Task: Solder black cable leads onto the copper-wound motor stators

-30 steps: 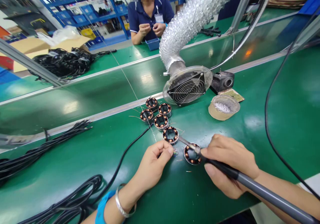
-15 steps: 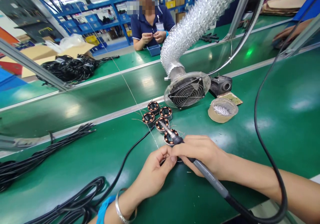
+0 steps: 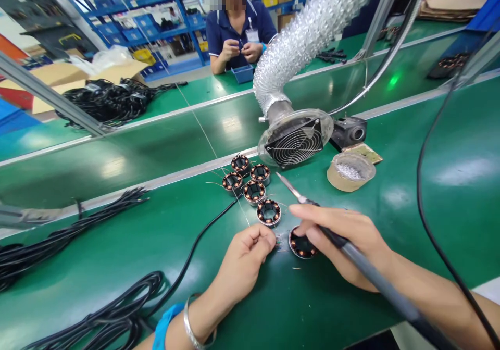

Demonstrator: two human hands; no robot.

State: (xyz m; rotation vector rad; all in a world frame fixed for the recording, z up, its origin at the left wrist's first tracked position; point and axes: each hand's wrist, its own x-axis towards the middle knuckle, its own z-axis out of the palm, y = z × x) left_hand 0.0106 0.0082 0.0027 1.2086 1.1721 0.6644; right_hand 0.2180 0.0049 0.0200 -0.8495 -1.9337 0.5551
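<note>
My right hand [image 3: 347,240] grips a soldering iron [image 3: 336,240], its bare metal tip pointing up and left above the bench. Fingers of that hand also touch a motor stator [image 3: 300,255], a ring with copper windings. Left of this ring, my left hand [image 3: 250,256] is closed in a pinch, with thin wire ends [image 3: 278,241] showing at its fingertips; the rest of what it holds is hidden. Just beyond my hands several more stators stand grouped, the nearest stator [image 3: 269,224] close to my left fingertips. Fine wire leads stick out from some of them.
A fume extractor [image 3: 297,147] on a silver hose [image 3: 289,53] hangs behind the stators. Right of it sit a round tub [image 3: 347,182] and a black holder [image 3: 349,132]. Black cables [image 3: 89,230] lie left. A co-worker [image 3: 238,32] sits across the bench.
My right hand has moved right with the soldering iron, whose tip has left the stators. A stator now shows under its fingers. My left hand stays nearly in place, still pinching.
</note>
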